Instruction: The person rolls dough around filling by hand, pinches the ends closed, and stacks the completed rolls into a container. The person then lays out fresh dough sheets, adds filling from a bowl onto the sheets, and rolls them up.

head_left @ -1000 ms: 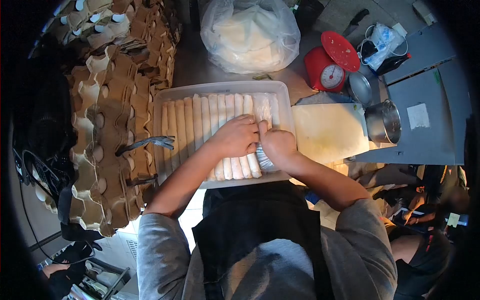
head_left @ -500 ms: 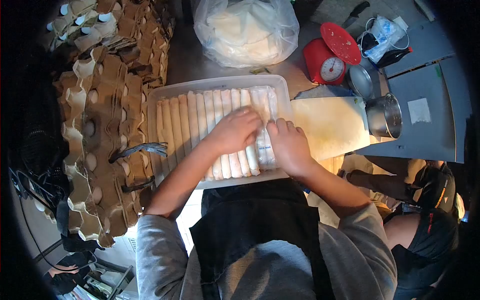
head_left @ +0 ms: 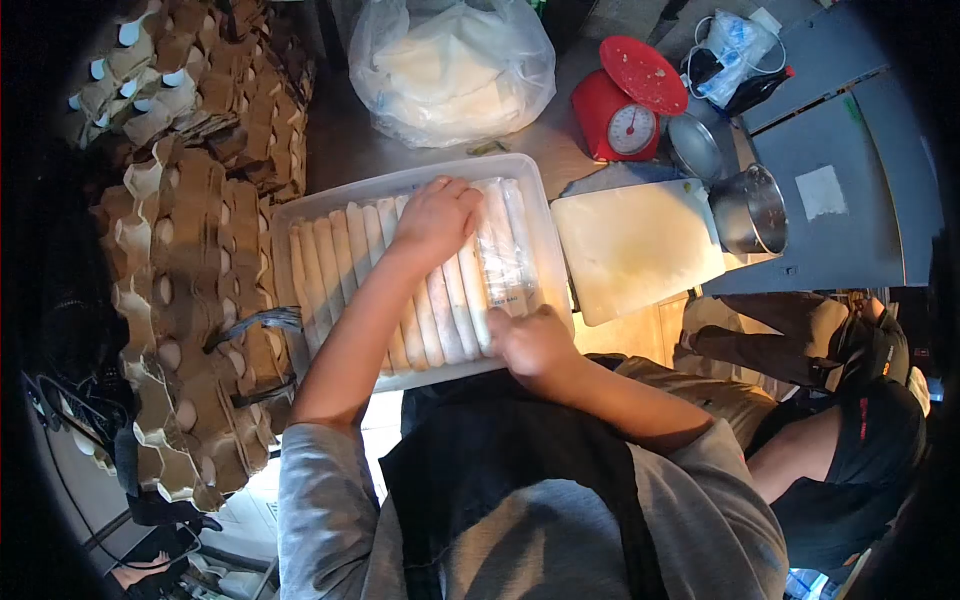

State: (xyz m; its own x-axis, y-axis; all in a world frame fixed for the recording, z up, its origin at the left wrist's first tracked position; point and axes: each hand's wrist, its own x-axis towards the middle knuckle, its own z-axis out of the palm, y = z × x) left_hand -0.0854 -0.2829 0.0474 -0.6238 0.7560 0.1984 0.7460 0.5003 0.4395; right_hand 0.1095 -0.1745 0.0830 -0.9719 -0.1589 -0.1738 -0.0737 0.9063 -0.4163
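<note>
A translucent plastic tub point(head_left: 548, 200) holds a row of long pale rolls point(head_left: 408, 310), laid side by side. Over the rolls at the right end lies a clear plastic bag point(head_left: 508, 262) with small printed lettering. My left hand point(head_left: 437, 222) is above the far part of the rolls, fingers curled closed at the bag's far left edge. At the bag's near end is my right hand point(head_left: 540, 350), slightly blurred, its thumb and fingers closed on the plastic.
Egg trays point(head_left: 190, 300) are stacked along the left. A filled plastic bag point(head_left: 450, 75) stands behind the tub. To the right are a cutting board point(head_left: 640, 250), a red scale point(head_left: 615, 115), a metal pot point(head_left: 752, 212) and a seated person's leg point(head_left: 800, 462).
My left hand has moved toward the far end of the rolls, and my right hand down to the near end. The bag now lies flatter. The whole view has shifted slightly.
</note>
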